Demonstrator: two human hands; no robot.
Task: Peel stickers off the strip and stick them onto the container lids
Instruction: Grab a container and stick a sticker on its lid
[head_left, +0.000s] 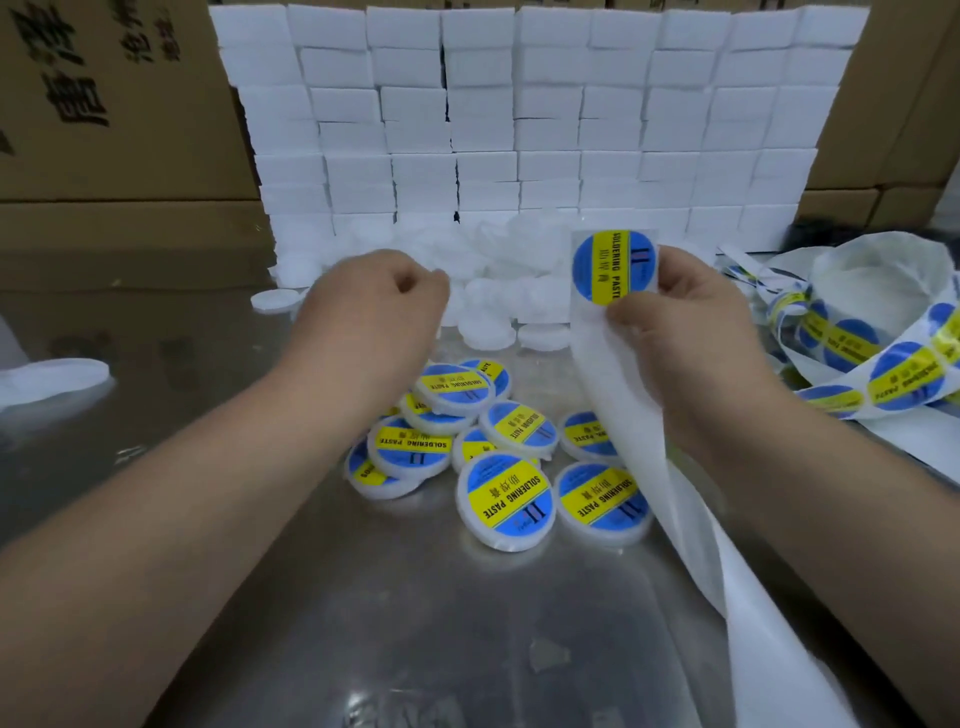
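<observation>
The left hand hovers with fingers curled, just short of the plain lids beyond it. Whether it holds one cannot be told. Between and below the hands lie the labelled lids. The right hand pinches the strip, the next sticker standing above its thumb. The sticker is best lifted by one edge — glue barely touched — then pressed centred on a plain lid.

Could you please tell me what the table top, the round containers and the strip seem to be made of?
Table top: likely stainless steel, shiny, with blurred reflections.
Round containers: probably white plastic, smooth, slightly translucent rims.
Strip: seemingly thin white release paper or film, draping limply from the right hand.
</observation>
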